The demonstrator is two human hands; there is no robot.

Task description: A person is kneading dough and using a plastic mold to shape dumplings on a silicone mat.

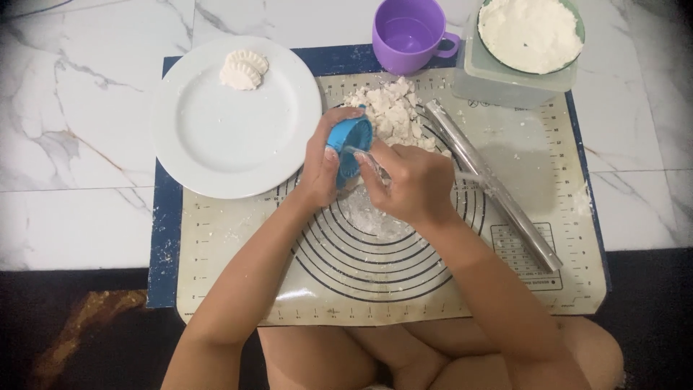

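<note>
Left hand (pixel 321 170) wraps around a small blue dumpling mould (pixel 350 144) above the middle of the baking mat (pixel 238 289); right hand (pixel 411 184), fingers pinched together, presses into its open face. Beyond lie dough scraps (pixel 393 112) and a steel rolling pin (pixel 491 191). At the mat's far-left corner a white plate (pixel 231 137) carries two crimped dumplings (pixel 243 70); along the far edge stand an empty purple cup (pixel 408 32) and a bowl of flour (pixel 530 32).

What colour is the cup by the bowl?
Purple. The cup shows best in the head view, beside the bowl.
</note>
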